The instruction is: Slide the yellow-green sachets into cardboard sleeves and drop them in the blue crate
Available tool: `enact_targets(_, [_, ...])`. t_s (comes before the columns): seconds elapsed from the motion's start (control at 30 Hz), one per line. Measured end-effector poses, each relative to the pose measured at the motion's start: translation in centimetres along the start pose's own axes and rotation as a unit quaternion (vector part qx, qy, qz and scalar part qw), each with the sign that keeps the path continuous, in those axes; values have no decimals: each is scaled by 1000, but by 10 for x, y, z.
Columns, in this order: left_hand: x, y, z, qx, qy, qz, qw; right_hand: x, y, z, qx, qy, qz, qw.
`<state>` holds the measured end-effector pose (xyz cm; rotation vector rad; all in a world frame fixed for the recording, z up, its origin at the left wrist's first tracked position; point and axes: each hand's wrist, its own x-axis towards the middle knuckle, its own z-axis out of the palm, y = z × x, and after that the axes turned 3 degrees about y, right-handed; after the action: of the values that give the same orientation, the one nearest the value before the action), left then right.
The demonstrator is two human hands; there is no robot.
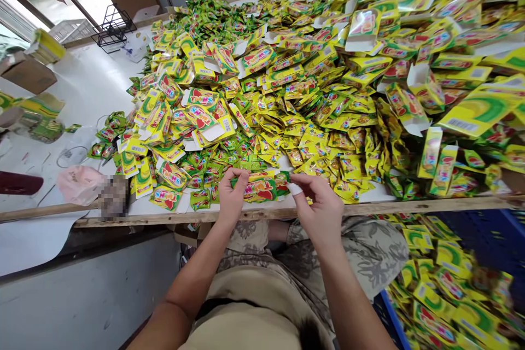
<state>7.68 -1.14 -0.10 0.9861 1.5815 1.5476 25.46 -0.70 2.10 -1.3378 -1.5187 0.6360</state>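
L hand (233,192) has a small printed box (259,187) pinched firmly by its L end, thumb on top, right over the bench's (88,87) front edge, approx. mid-length. R hand (318,202), white wrap (294,189) on thumb, is at the box's R end w/ fingers curled by a green sachet (282,180); can't tell if that grip is closed on it or just pushing. Step in hand is prob. filling: sachet going in thru the open end, tho how far in is hard to see. Next move prob. calls for L grip to hold the box steady while R fingers seat the sachet, then tuck the end flap. Loose yellow sachets (353,169) lie nr the front edge, R of centre; more boxes (203,99) heap behind, twd the back edge. Blue crate (391,311) w/ boxes sits below the bench's front R corner.
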Motion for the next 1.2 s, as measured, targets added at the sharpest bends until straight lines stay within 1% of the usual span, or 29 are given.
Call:
enact_targets(0.07, [-2,0,0,15,-16,2,1000,3,-1,1,-19,-27,-19,999])
enact_targets(0.13, [-4,-1,1,12,-20,-3,1000,4,-2,2,-32,-35,-23,999])
enact_targets(0.17, [-5,-2,1,2,-17,-8,1000,3,-3,3,-32,-41,-16,999])
enact_targets(0.23, [-7,-4,3,-24,-4,-21,999,2,-2,5,-16,-67,18,997])
enact_targets(0.3, [-8,-6,5,-45,15,-35,998,1,0,7,32,-103,65,992])
enact_targets(0.4, [-8,-5,7,-48,45,-48,997,0,2,8,143,-154,125,970])
enact_targets(0.47, [-8,-4,8,-45,57,-49,996,0,1,7,197,-189,145,951])
enact_targets(0.53, [-10,-3,7,-41,55,-38,997,-1,0,6,212,-231,143,939])
enact_targets(0.6, [-12,-1,6,-31,40,-17,999,-2,1,6,192,-251,121,941])
enact_targets(0.63, [-13,1,6,-24,23,-10,999,-3,3,7,176,-246,108,947])
enact_targets(0.7, [-14,5,5,-10,-39,-12,999,-3,8,7,150,-209,95,962])
enact_targets(0.77, [-14,10,6,7,-113,-23,993,-1,12,5,127,-162,89,975])
enact_targets(0.8, [-14,12,7,16,-143,-30,989,2,12,3,107,-141,75,981])
enact_targets(0.87, [-13,15,10,34,-177,-36,983,10,10,-1,51,-119,12,992])
enact_targets(0.93, [-12,16,14,70,-203,-24,976,19,5,-5,-5,-135,-74,988])
enact_targets(1.0, [-12,16,18,119,-233,7,965,27,0,-8,-45,-176,-136,974])
enact_targets(1.03, [-12,15,20,144,-238,22,960,30,-2,-8,-62,-196,-155,966])
enact_targets(1.1, [-12,11,23,178,-226,40,957,34,-3,-7,-93,-224,-177,954])
enact_targets(1.17, [-12,5,26,190,-206,38,959,36,0,-6,-117,-240,-184,946])
enact_targets(1.2, [-11,2,27,191,-205,33,959,37,2,-6,-125,-246,-184,943])
